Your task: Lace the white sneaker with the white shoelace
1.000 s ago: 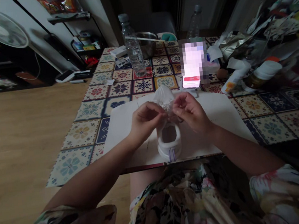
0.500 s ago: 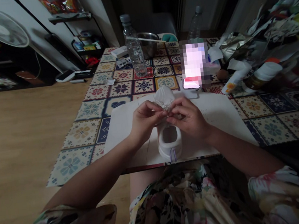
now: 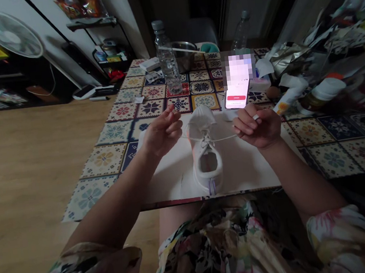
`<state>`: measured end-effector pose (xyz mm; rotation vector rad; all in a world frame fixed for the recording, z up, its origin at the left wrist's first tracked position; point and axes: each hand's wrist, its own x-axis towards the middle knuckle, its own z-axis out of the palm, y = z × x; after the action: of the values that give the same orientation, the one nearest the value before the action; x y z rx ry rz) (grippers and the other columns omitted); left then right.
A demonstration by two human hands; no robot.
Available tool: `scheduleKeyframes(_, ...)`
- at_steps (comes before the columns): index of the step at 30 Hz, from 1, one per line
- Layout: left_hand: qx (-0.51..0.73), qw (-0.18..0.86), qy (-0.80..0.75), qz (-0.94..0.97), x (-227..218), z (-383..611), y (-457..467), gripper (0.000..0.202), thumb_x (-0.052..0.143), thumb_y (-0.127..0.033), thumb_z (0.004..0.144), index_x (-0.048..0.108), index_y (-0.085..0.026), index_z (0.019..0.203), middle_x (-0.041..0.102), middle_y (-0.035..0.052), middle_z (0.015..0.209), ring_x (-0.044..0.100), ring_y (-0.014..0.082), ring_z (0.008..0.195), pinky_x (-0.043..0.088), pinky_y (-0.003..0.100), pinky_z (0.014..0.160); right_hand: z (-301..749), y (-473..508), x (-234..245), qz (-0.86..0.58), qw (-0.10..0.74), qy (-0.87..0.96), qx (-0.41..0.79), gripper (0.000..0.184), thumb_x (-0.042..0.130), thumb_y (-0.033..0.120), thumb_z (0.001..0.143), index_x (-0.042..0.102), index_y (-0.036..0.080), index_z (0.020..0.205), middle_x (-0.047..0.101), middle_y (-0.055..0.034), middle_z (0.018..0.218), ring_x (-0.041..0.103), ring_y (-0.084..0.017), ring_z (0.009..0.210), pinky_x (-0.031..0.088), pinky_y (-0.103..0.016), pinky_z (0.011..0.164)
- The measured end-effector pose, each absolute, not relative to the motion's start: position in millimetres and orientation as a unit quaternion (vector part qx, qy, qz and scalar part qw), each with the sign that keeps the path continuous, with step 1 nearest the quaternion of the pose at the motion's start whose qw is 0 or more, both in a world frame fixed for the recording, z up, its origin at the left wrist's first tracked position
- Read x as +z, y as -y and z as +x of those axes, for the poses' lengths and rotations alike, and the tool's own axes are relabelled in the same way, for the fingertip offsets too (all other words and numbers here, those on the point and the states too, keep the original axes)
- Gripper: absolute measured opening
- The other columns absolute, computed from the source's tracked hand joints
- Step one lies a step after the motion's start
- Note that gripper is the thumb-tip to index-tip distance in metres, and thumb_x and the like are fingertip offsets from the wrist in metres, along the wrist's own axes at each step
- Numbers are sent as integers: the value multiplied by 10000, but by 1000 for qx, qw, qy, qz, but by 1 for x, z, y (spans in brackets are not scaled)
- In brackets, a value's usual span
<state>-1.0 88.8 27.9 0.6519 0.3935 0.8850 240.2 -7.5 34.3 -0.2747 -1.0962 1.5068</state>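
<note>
A white shoe (image 3: 206,151) stands on a white sheet (image 3: 170,177), its toe pointing away from me and its heel, with a purple stripe, towards me. My left hand (image 3: 164,131) is closed to the left of the shoe, pinching one end of the shoelace. On the right, my right hand (image 3: 257,126) is closed round the other end of the shoelace (image 3: 225,138), which runs stretched from the shoe's eyelets to the fingers. The lace crosses itself over the shoe's tongue. Both hands are raised apart from the shoe.
A lit phone (image 3: 235,92) leans upright behind the sheet. A clear plastic bottle (image 3: 169,64) and a metal bowl (image 3: 184,58) stand at the back. On the right are a white tube (image 3: 290,94), a white-capped jar (image 3: 323,93) and a heap of bags. The tablecloth (image 3: 109,159) is patterned.
My hands have moved apart from over the shoe's laces, left hand to the left and right hand to the right, drawing the shoelace out between them. The shoe stays in place.
</note>
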Motion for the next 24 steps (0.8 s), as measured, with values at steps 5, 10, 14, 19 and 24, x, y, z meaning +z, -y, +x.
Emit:
scheduleKeyframes(5, 270, 775, -235, 520, 22, -12, -97, 285, 691, -97, 768, 587, -227, 999, 452, -78, 618, 279, 26, 392, 209, 126, 370, 262, 5, 35, -86, 514, 520, 677, 290, 612, 263, 869, 498, 185, 614, 404, 64, 545, 294, -64, 433, 286, -183, 394)
scheduleKeyframes(10, 87, 640, -201, 736, 17, -18, -101, 111, 661, -278, 840, 714, -181, 855, 423, -53, 536, 320, 52, 433, 257, 156, 415, 263, 10, 36, -164, 292, 611, 717, 321, 671, 309, 870, 536, 152, 625, 479, 42, 558, 388, -55, 470, 292, -192, 437)
scheduleKeyframes(14, 76, 574, -156, 800, 17, -15, -102, 117, 709, -310, 787, 720, -194, 797, 604, -8, 669, 487, 86, 547, 389, 173, 516, 249, 11, 32, -285, 197, 624, 701, 342, 658, 413, 877, 527, 163, 685, 510, 44, 606, 351, -48, 469, 236, -192, 425)
scheduleKeyframes(19, 127, 527, -153, 827, 18, -13, -101, 148, 793, -334, 699, 735, -204, 739, 662, 3, 726, 603, 128, 670, 463, 198, 645, 237, 9, 30, -436, 256, 637, 582, 288, 619, 447, 896, 574, 168, 841, 509, 61, 667, 350, -53, 490, 248, -196, 454)
scheduleKeyframes(24, 142, 517, -133, 833, 21, -15, -102, 163, 818, -367, 690, 763, -223, 744, 659, 14, 751, 617, 147, 691, 467, 222, 700, 238, 6, 32, -422, 208, 673, 571, 266, 685, 398, 839, 665, 139, 783, 604, 12, 716, 523, -108, 665, 399, -253, 649)
